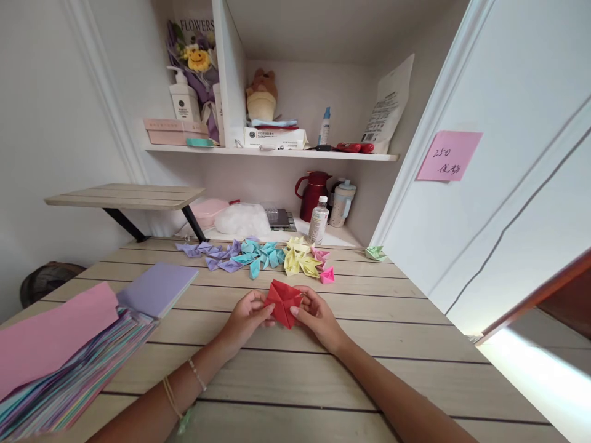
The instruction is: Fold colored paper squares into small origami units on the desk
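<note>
- At lower centre of the frame, the red folded paper (283, 303) is held above the worktop (369, 369).
- Its left side is pinched by the nearly closed fingers of the left hand (249, 317), its right by those of the right hand (317, 315).

Inspected: on the wrist of your left hand (249, 317), lower left of the frame, you wear a pale beaded bracelet (197, 374), thin tan bands (172, 397) and a translucent green ornament (185, 420).
</note>
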